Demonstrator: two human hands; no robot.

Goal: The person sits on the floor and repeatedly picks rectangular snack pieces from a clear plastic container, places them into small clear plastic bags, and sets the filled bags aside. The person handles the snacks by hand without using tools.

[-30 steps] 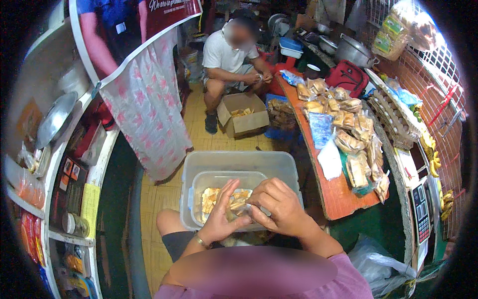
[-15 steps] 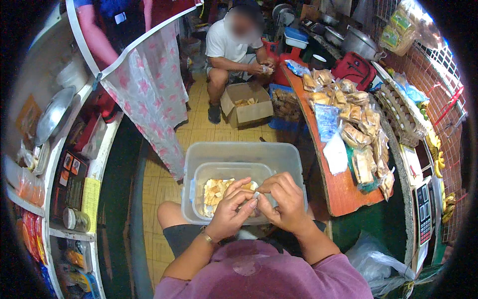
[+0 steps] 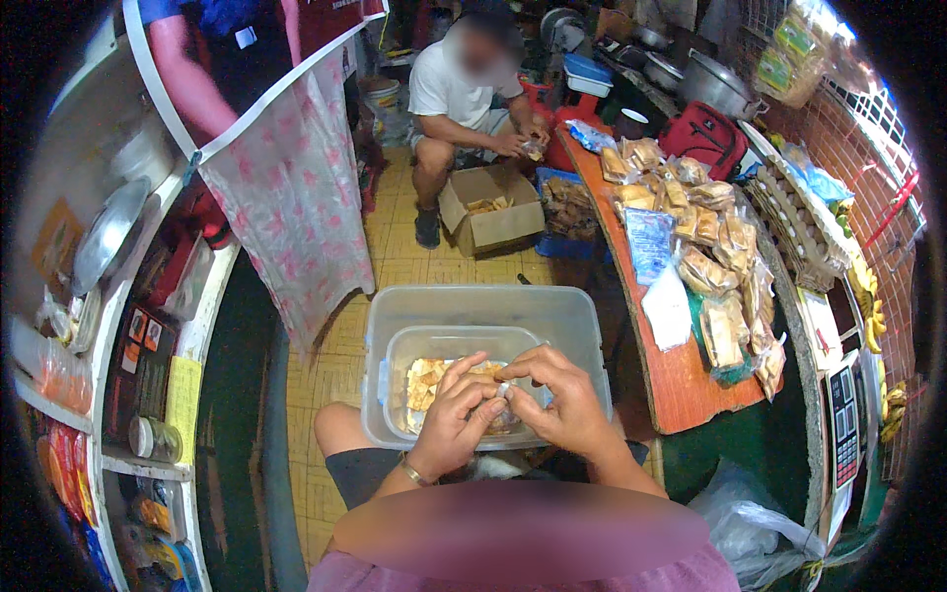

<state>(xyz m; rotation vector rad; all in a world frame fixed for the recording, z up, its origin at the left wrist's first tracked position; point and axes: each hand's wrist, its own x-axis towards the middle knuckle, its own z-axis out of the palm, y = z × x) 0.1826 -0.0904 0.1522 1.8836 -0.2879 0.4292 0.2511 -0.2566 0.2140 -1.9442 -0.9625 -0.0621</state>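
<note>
Over a translucent plastic bin, my left hand and my right hand meet, fingertips pinched together. Between them is a small whitish, crumpled bit; it is too small to name, and fingers cover part of it. A smaller clear tub sits inside the bin. Pale yellow and brown pieces, like cut bread or crackers, lie in the tub, partly hidden behind my hands.
A co-worker in a white shirt sits ahead, handling a small packet by a cardboard box. Bagged bread covers the orange table at right. Shelves and a floral curtain stand left; a calculator-like keypad device is far right.
My hands stay pinched together with only slight finger movement. The curtain's lower end has swung to the left. The co-worker's hands have shifted slightly.
</note>
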